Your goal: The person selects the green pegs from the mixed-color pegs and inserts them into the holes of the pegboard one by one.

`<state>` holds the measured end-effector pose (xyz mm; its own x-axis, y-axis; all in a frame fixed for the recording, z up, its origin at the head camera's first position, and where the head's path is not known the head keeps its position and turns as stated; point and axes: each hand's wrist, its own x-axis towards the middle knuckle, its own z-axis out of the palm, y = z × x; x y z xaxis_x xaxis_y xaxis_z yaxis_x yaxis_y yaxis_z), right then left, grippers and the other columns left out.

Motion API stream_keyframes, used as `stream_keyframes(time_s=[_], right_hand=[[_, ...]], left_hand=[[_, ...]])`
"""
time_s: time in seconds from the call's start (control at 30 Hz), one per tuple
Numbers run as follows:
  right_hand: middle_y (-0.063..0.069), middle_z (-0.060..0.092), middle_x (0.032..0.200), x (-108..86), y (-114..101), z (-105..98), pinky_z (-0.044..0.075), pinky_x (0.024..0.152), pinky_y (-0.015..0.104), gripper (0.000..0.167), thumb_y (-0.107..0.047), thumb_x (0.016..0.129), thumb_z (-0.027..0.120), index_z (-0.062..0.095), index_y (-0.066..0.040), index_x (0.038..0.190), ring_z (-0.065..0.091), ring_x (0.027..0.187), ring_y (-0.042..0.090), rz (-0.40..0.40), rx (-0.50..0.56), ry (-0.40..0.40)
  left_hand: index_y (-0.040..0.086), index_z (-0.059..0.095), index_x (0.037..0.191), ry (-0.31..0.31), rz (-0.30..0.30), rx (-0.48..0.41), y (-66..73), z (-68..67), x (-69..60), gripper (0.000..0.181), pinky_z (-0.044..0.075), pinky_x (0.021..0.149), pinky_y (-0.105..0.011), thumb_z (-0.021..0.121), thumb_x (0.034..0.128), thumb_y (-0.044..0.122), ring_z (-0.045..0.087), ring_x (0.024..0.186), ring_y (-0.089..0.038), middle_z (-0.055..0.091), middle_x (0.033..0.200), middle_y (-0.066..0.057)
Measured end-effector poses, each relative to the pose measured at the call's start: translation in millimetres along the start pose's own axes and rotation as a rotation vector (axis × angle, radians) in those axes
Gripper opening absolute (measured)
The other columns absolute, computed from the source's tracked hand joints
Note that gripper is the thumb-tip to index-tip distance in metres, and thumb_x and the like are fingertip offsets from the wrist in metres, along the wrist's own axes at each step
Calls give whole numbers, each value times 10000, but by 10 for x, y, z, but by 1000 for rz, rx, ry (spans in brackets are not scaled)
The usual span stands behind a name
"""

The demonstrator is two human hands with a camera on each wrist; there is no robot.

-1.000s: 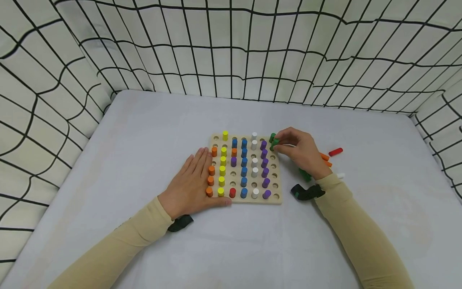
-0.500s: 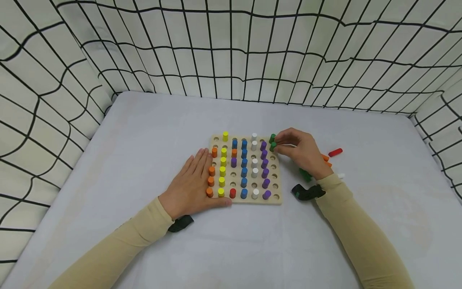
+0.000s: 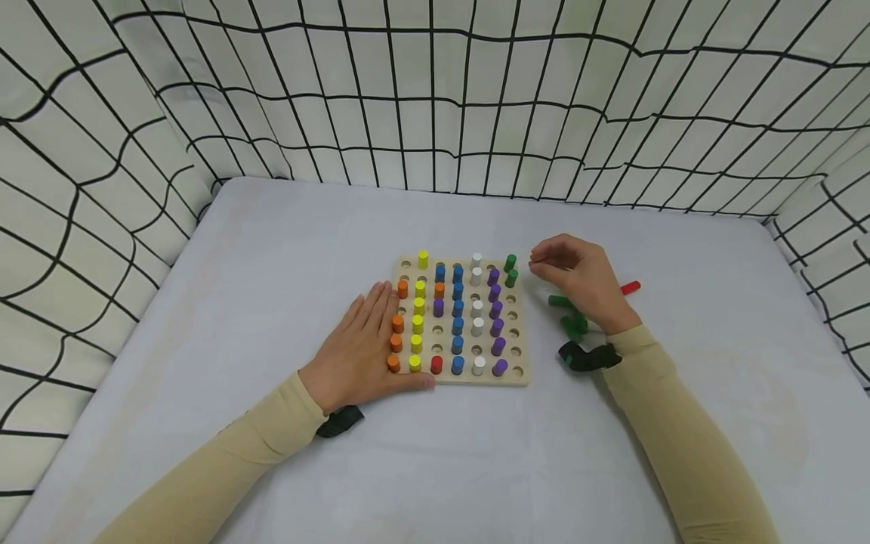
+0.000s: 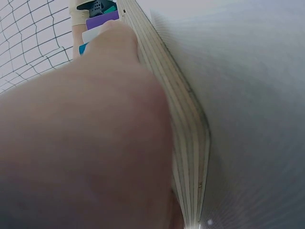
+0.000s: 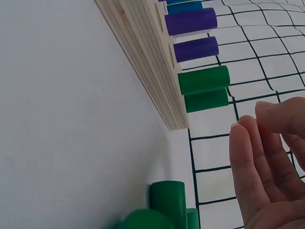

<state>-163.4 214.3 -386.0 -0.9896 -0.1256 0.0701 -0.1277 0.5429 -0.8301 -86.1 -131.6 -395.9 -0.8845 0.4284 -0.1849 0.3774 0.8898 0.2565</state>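
A wooden pegboard holds upright pegs in rows of colour, among them a red peg at the near edge. Two green pegs stand in its far right corner; the right wrist view shows the same green pegs side by side. My left hand lies flat along the board's left side, fingers straight, thumb along the near edge; in the left wrist view it covers much of the board's edge. My right hand is off the board's right side, fingers loosely bent and holding nothing.
Loose green pegs lie on the table right of the board, below my right hand; a loose red peg is beyond that hand. Black netting stands behind the table and at both sides.
My right hand has let go of the second green peg, which stands in the board, and has moved right, away from it. My left hand has stayed in place.
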Motion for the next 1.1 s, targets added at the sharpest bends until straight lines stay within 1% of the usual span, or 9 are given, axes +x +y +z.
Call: stream_keyframes(time_s=[0.17, 0.4, 0.6, 0.73, 0.8, 0.87, 0.97, 1.07, 1.1], right_hand=[[73, 738, 1166, 2, 5, -79, 542, 851, 99, 222, -256, 985, 727, 713, -134, 1169, 686, 974, 33, 8, -11, 34], [43, 736, 1150, 5, 44, -204, 537, 888, 99, 226, -284, 995, 711, 711, -130, 1161, 693, 969, 15, -1, -10, 81], [27, 736, 1187, -3, 62, -265, 510, 921, 126, 286, -375, 1000, 690, 705, -164, 1192, 680, 1009, 27, 46, -40, 100], [15, 733, 1199, -12, 46, -299, 508, 934, 123, 296, -397, 1003, 679, 703, -183, 1205, 669, 1031, 31, 80, -41, 111], [15, 732, 1206, -18, 32, -321, 508, 939, 115, 303, -409, 1003, 675, 700, -190, 1210, 667, 1032, 20, 93, -55, 104], [20, 732, 1216, -10, 16, -343, 507, 949, 133, 317, -407, 1005, 672, 704, -178, 1221, 667, 1039, 28, 92, -72, 81], [35, 738, 1233, 22, -6, -383, 502, 967, 193, 349, -414, 1009, 665, 715, -158, 1240, 669, 1059, 72, 85, -124, 22], [60, 740, 1251, 67, -20, -423, 500, 975, 272, 365, -405, 1016, 656, 716, -141, 1261, 669, 1103, 154, 68, -189, -36], [66, 741, 1254, 80, -20, -436, 512, 954, 300, 367, -405, 1018, 653, 712, -143, 1268, 666, 1110, 178, 67, -215, -50]], left_hand=[[-40, 107, 1638, 0, 2, -1, -5, 4, 1, 1322, 101, 1347, -545, 621, 801, 845, 57, 1644, -390, 64, 1749, -211], [-34, 106, 1640, -3, 1, 8, -11, 13, 5, 1321, 98, 1349, -542, 611, 801, 852, 53, 1645, -387, 62, 1751, -205], [-30, 102, 1642, -8, -3, 14, -7, 18, 11, 1322, 96, 1349, -543, 611, 800, 853, 49, 1645, -387, 57, 1752, -202], [-31, 101, 1641, -6, 5, 17, -12, 26, 13, 1321, 101, 1348, -542, 594, 803, 863, 49, 1646, -386, 56, 1752, -204], [-33, 105, 1640, -5, 11, 18, -14, 36, 7, 1321, 104, 1348, -544, 587, 803, 867, 51, 1645, -388, 60, 1751, -207], [-33, 106, 1640, -2, 12, 22, -20, 47, 1, 1322, 105, 1349, -540, 581, 803, 873, 52, 1646, -386, 62, 1750, -206], [-31, 110, 1640, 8, 15, 26, -27, 51, -3, 1324, 108, 1349, -537, 582, 799, 876, 57, 1646, -384, 69, 1750, -203], [-28, 111, 1642, 20, 18, 28, -28, 46, -1, 1326, 108, 1350, -530, 581, 795, 879, 60, 1646, -381, 71, 1751, -199], [-28, 115, 1641, 24, 20, 26, -27, 42, 1, 1325, 110, 1350, -530, 584, 794, 877, 63, 1646, -381, 75, 1751, -199]])
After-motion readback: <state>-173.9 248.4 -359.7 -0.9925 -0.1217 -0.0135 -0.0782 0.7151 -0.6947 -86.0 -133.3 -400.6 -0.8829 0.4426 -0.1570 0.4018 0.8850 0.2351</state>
